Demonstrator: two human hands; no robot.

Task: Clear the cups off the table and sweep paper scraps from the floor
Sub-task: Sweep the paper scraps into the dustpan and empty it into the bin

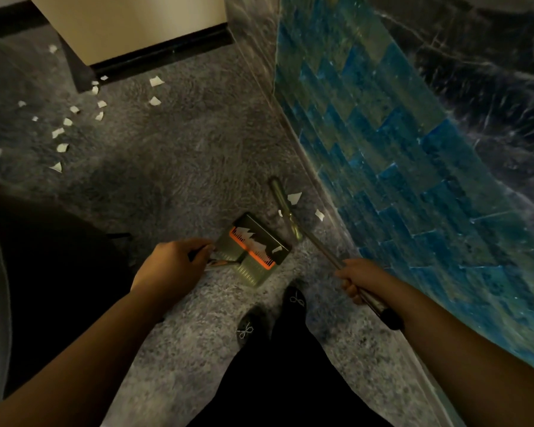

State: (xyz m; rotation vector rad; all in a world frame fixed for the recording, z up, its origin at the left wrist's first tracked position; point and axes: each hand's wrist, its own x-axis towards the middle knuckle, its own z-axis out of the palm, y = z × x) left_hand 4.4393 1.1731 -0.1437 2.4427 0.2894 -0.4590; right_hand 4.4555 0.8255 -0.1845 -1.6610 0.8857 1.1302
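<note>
My left hand (170,266) grips the dustpan (255,249) handle, arm reaching forward and down; a few scraps (62,131) sit in the pan. My right hand (359,280) is clamped round the broom (285,208) pole by the tiled wall (383,149). More scraps litter the carpet (173,149). I can read no writing.

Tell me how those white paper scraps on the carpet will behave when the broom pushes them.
The paper scraps look thin and torn, so they are probably very light and may flutter or skip rather than slide. The carpet looks fuzzy, so some will likely snag. Those already in the dustpan could blow out if it is tilted.
</note>
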